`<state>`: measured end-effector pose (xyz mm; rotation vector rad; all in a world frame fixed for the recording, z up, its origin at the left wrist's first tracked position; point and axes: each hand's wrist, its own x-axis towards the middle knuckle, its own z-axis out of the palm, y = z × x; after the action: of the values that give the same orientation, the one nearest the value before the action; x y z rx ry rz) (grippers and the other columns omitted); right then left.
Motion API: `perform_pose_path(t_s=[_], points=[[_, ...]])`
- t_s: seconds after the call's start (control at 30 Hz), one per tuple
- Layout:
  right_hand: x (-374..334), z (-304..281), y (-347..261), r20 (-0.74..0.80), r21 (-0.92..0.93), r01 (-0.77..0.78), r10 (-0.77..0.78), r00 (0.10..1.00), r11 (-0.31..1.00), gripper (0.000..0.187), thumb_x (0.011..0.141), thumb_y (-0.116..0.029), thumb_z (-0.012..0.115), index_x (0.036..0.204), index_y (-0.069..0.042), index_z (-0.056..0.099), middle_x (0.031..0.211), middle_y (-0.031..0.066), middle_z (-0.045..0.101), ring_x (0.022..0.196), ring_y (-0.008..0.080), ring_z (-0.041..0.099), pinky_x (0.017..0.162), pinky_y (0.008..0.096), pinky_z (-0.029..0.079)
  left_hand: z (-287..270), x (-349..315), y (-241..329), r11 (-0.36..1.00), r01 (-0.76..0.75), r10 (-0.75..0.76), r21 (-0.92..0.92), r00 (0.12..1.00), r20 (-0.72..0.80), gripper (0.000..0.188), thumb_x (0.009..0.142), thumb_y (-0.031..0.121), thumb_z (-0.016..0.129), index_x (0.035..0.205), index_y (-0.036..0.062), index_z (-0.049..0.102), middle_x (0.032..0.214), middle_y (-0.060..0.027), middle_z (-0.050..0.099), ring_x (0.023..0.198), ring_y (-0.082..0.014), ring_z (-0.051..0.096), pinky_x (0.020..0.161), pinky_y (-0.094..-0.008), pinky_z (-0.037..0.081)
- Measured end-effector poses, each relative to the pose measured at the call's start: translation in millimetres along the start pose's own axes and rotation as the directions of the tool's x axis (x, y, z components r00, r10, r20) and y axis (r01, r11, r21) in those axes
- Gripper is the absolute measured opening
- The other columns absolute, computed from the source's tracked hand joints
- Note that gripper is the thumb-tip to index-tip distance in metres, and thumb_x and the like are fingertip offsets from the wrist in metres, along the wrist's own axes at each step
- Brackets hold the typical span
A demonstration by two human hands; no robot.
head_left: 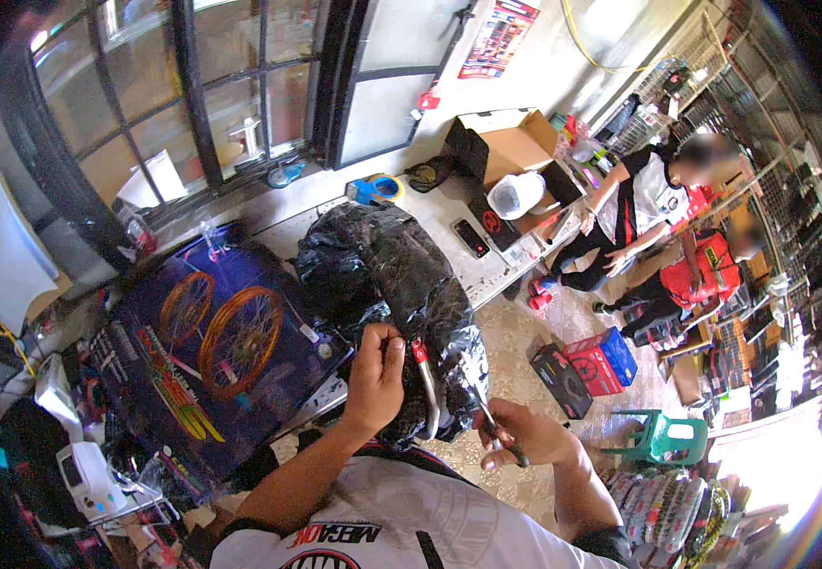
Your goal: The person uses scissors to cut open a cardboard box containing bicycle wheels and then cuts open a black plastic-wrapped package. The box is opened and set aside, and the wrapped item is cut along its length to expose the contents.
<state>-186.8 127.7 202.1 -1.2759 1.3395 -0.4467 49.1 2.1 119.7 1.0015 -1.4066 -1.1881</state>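
A bulky bundle in black plastic wrap (387, 251) lies on the worktop in front of me. From its near side sticks a curved silver tube with a red part (427, 379). My left hand (379, 377) is closed in a fist against the wrap beside the red part, seemingly gripping the plastic; its fingertips are hidden. In my right hand (525, 434) I hold scissors (487, 412) by the handles, fingers curled round them. Their blades point up toward the bundle's near right edge, close to the plastic. Whether they touch it, I cannot tell.
Left of the bundle is a dark blue panel (141, 327) showing orange spoked wheels. Behind sit a blue tape dispenser (373, 190), a phone (471, 238) and an open cardboard box (515, 142). Boxes (601, 360) and a green stool (662, 438) stand right, near two people.
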Motion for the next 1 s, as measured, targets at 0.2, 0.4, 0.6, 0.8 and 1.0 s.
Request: perform_pose_path(t_s=[0.2, 0.4, 0.6, 0.8, 1.0], points=[[18.9, 41.5, 45.7, -0.639, -0.181, 0.099, -0.193, 0.744, 0.978, 0.091, 0.063, -0.030, 0.101, 0.131, -0.002, 0.047, 0.118, 0.0111, 0.060, 0.109, 0.0230, 0.061, 0.093, 0.0359, 0.050, 5.5, -13.8, 1.6, 0.984, -0.162, 0.167, 0.073, 0.983, -0.078, 0.049, 0.102, 0.017, 0.063, 0.138, -0.0022, 0.035, 0.110, -0.0216, 0.061, 0.098, -0.0327, 0.063, 0.091, -0.0411, 0.050], [88.1, 58.5, 79.8, -0.697, 0.208, 0.396, -0.148, 0.702, 0.894, 0.084, 0.075, -0.028, 0.095, 0.137, 0.000, 0.045, 0.119, 0.0096, 0.064, 0.108, 0.0180, 0.062, 0.094, 0.0308, 0.050, -6.2, -42.8, -48.0, 0.986, 0.166, -0.156, -0.024, 0.962, 0.225, 0.039, 0.099, 0.013, 0.061, 0.133, -0.0046, 0.055, 0.117, -0.0239, 0.070, 0.110, -0.0369, 0.068, 0.098, -0.0426, 0.050], [107.3, 55.2, 77.6, -0.804, 0.106, 0.376, -0.144, 0.577, 0.920, 0.043, 0.091, -0.021, 0.077, 0.122, -0.003, 0.053, 0.096, 0.0007, 0.063, 0.082, 0.0081, 0.057, 0.072, 0.0256, 0.048, 2.0, -2.3, -103.0, 0.914, -0.101, 0.047, 0.393, 0.988, 0.144, 0.041, 0.092, 0.007, 0.056, 0.132, -0.0013, 0.054, 0.104, -0.0295, 0.069, 0.096, -0.0495, 0.067, 0.082, -0.0542, 0.054], [117.9, 30.1, 73.7, -0.748, 0.167, 0.427, -0.168, 0.642, 0.889, 0.047, 0.091, -0.028, 0.078, 0.123, -0.004, 0.053, 0.098, 0.0002, 0.063, 0.088, 0.0098, 0.057, 0.079, 0.0263, 0.047, 21.7, 8.7, -147.5, 0.870, -0.003, -0.053, 0.493, 0.994, 0.101, 0.039, 0.095, 0.022, 0.061, 0.128, 0.0040, 0.053, 0.092, -0.0268, 0.071, 0.088, -0.0497, 0.069, 0.073, -0.0560, 0.055], [117.1, 21.2, 104.8, -0.761, 0.220, 0.509, -0.180, 0.623, 0.832, 0.061, 0.083, -0.043, 0.084, 0.122, -0.005, 0.057, 0.101, -0.0008, 0.060, 0.095, 0.0114, 0.054, 0.085, 0.0284, 0.044, 23.3, 41.3, -250.5, 0.941, -0.013, -0.092, 0.338, 0.952, 0.293, 0.029, 0.093, 0.033, 0.065, 0.113, 0.0113, 0.064, 0.095, -0.0206, 0.073, 0.089, -0.0426, 0.071, 0.074, -0.0535, 0.057]])
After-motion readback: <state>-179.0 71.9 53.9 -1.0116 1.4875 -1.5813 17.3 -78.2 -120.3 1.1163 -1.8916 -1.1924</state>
